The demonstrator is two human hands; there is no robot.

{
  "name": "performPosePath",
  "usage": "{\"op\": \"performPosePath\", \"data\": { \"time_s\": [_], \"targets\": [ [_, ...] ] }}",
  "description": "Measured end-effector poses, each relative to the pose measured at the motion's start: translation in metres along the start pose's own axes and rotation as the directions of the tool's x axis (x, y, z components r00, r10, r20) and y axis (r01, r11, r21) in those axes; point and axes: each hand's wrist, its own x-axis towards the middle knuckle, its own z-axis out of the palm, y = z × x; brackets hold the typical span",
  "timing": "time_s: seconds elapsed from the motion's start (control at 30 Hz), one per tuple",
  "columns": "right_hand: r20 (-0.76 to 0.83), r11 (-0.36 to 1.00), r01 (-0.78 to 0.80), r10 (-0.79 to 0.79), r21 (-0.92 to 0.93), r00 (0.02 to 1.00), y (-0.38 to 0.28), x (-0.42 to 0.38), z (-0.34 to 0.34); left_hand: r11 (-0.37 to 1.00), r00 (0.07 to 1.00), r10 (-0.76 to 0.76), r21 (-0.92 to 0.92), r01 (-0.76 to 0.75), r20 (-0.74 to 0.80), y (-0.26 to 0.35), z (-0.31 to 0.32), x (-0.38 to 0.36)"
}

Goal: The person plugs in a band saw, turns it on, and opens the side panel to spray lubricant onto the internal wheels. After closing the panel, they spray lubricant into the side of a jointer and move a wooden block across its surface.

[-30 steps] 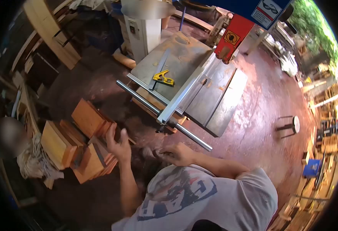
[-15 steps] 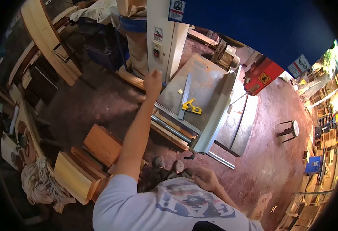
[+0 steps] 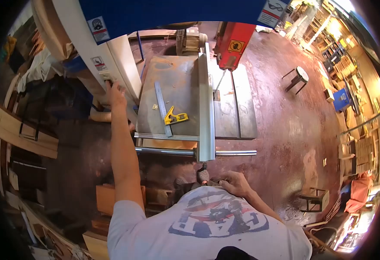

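Observation:
My left hand (image 3: 117, 93) is stretched out to the power switch (image 3: 106, 76) on the white column of a band saw. Its fingers are a little apart at the switch, with nothing held. Close to my waist, my right hand (image 3: 237, 184) is closed, its fingers curled; what they may hold is hidden. A combination square with a yellow head (image 3: 175, 117) and a steel rule (image 3: 159, 102) lies on the saw table (image 3: 185, 78). The fence (image 3: 206, 108) runs along the table, to the right of the square. Beyond it, the blade (image 3: 220, 80) comes down below the red guard (image 3: 234, 43).
The blue upper housing (image 3: 177, 12) of the saw hangs over the table. A metal rail (image 3: 237, 152) crosses in front. Wooden blocks (image 3: 105, 198) lie near my left side. A round stool (image 3: 302, 73) and a small wooden stool (image 3: 315, 199) stand to the right.
My view has turned, so the saw sits straighter and farther left. My left hand has gone from below the switch up to it. My right hand stays by my waist.

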Motion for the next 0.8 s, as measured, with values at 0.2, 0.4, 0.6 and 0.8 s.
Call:
{"op": "performPosePath", "data": {
  "time_s": [0.2,0.4,0.6,0.8],
  "targets": [
    [-0.011,0.999,-0.030,0.030,0.011,0.999,-0.004,0.001,-0.001,0.997,0.999,0.038,0.067,-0.038,0.009,0.018,-0.001,-0.019],
    [-0.012,0.997,-0.073,0.072,-0.037,0.997,-0.003,-0.010,-0.015,0.998,0.996,-0.056,0.004,0.056,-0.066,0.023,0.007,-0.034],
    [-0.236,0.986,-0.163,0.151,-0.030,0.960,0.052,-0.026,-0.002,0.993,0.966,-0.121,-0.022,0.120,-0.229,0.007,-0.014,-0.097],
    [-0.025,0.923,-0.175,0.177,-0.344,0.984,0.144,-0.021,-0.002,0.742,0.958,0.277,0.649,-0.168,-0.068,-0.009,-0.007,-0.253]
  ]
}}
